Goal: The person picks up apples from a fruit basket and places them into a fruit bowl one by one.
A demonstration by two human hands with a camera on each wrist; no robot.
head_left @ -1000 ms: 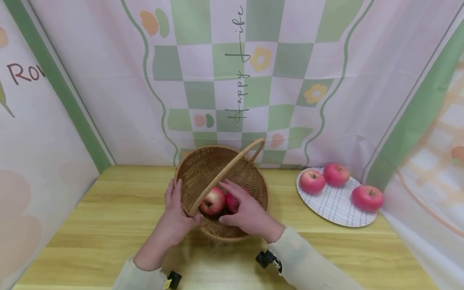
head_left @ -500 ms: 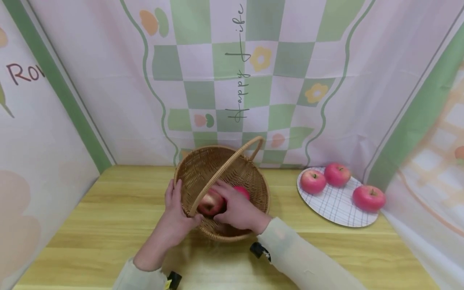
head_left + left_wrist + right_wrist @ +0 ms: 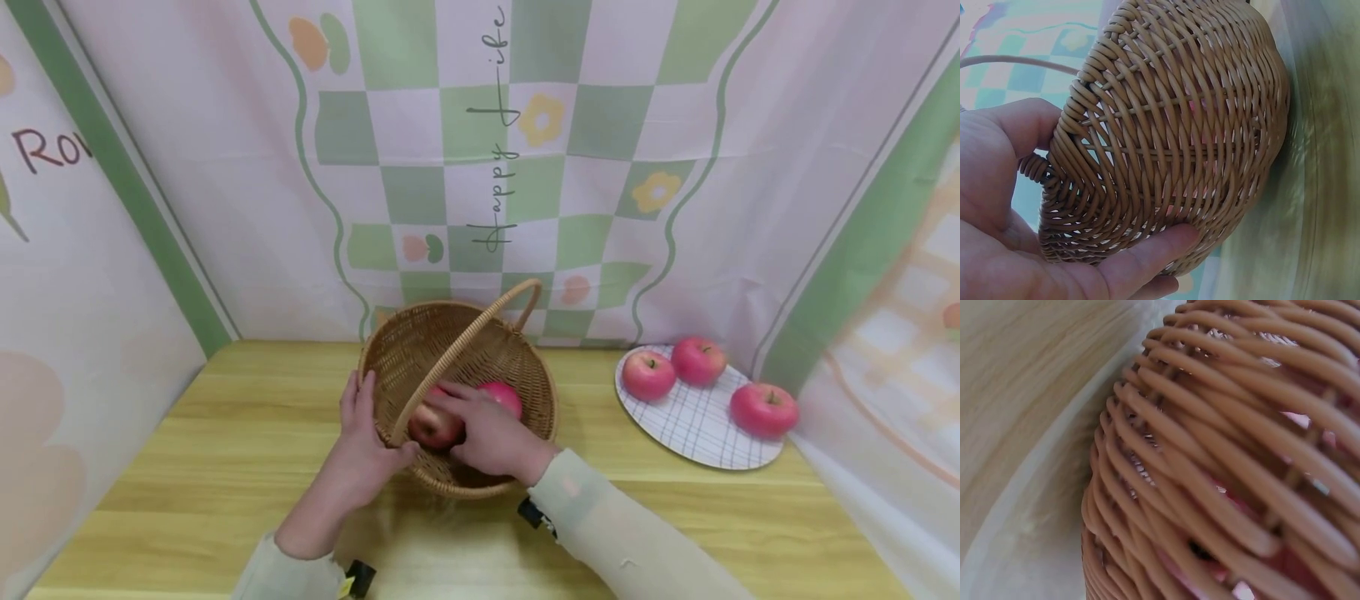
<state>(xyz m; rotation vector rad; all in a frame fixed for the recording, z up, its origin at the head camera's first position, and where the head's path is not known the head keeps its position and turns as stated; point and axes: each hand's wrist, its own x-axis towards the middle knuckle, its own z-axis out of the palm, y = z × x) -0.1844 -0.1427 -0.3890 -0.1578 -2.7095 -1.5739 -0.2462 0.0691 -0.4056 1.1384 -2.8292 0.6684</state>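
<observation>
A round wicker basket [image 3: 540,367] with an arched handle stands on the wooden table. My left hand [image 3: 363,467] holds its left rim, thumb over the edge near the handle's base; in the left wrist view, fingers of this hand [image 3: 1029,262] lie along the woven outside. My right hand [image 3: 491,433] reaches inside, its fingers over a red apple [image 3: 435,427] and its thumb at the near side. Another red apple [image 3: 502,398] lies just behind that hand. The right wrist view is filled by the basket's weave [image 3: 1241,456], with red showing through the gaps, and hides the fingers.
To the right, a white checked oval plate [image 3: 693,433] bears three red apples, among them a front apple [image 3: 763,410]. A patterned cloth backdrop [image 3: 480,192] rises behind the table [image 3: 225,467]. Cloth also hangs at both sides.
My right hand has moved left inside the basket, from the right apple to the left one, uncovering the right apple. My left hand stays on the rim.
</observation>
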